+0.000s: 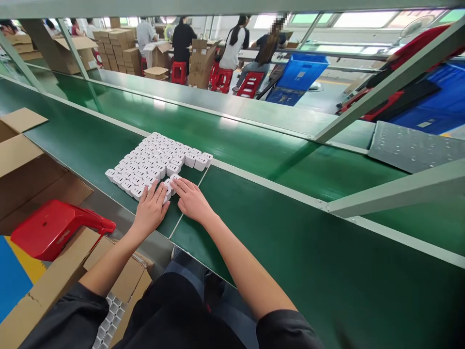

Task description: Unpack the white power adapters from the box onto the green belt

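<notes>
Many white charger blocks [145, 160] with small dark slots on top stand packed together in slanting rows on the green conveyor belt [225, 213]. At the near right corner of this group, my left hand [150, 207] lies with its fingers stretched over the nearest blocks. From the right, my right hand [192, 198] reaches in, fingers extended, its fingertips touching a charger block [175, 178] at the group's edge. A few blocks under and between my fingers are partly hidden. Neither hand is wrapped round a block.
An open cardboard box [29, 169] and a red stool [54, 230] are at left. Below, another carton [119, 269] holds a grey cell tray [109, 322]. Slanting metal posts [392, 77] rise at right. Several people sit or stand beyond the belt, near blue crates [301, 72].
</notes>
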A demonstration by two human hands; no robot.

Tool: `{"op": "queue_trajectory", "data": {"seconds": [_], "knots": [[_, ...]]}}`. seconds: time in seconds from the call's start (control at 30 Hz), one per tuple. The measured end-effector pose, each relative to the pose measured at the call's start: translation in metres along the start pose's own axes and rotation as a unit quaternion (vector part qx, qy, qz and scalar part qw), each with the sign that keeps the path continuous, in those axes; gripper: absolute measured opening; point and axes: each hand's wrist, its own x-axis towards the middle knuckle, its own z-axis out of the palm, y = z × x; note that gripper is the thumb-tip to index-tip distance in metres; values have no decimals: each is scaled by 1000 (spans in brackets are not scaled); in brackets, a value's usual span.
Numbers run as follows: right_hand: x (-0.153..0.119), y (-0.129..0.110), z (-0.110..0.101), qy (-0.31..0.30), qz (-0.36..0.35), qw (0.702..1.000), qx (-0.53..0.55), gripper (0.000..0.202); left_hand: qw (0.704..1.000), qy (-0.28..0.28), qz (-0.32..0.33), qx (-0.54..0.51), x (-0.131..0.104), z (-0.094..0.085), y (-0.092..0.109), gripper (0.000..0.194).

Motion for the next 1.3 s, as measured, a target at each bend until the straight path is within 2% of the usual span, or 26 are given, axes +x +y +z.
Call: {"op": "queue_trajectory", "data": {"seconds": [0.13,0.23,0.33,0.4,0.5,0.67,0.77,0.87,0.93,0.97,1.03,1.13,1.23,1.27,1.3], "knots": [[-8,5,2,64,10,995,81,65,1000,-15,-5,-1,3,-7,8,57],[-6,12,10,122,66,977,164,70,997,-56,-60,17,14,-14,16,66],[-4,18,23,120,111,955,248,75,982,-123,-137,42,32,-19,26,74],[-5,19,31,109,107,949,276,78,968,-164,-183,54,42,-20,31,75],[-7,19,39,100,94,952,274,80,953,-199,-217,68,52,-19,36,71],[-9,20,39,97,93,951,278,82,951,-195,-222,90,55,-16,41,63],[-9,20,37,93,100,949,285,80,952,-193,-224,76,52,-20,40,61],[-10,20,36,103,90,942,305,81,954,-172,-244,-5,46,-31,30,59],[-9,20,33,121,85,934,325,82,940,-134,-276,-149,42,-39,22,58],[-8,20,31,132,88,928,337,82,914,-112,-298,-249,42,-42,21,59],[-6,23,24,158,114,909,368,82,833,-92,-330,-434,45,-47,26,64],[-15,37,5,193,165,887,385,79,670,-142,-335,-647,63,-49,54,68],[-51,64,-18,203,153,911,325,78,477,-214,-319,-791,87,-45,99,57],[-70,74,-24,205,149,921,295,78,434,-238,-312,-811,94,-42,114,56],[-89,84,-29,208,155,929,264,77,404,-266,-304,-821,100,-39,129,57]]}}
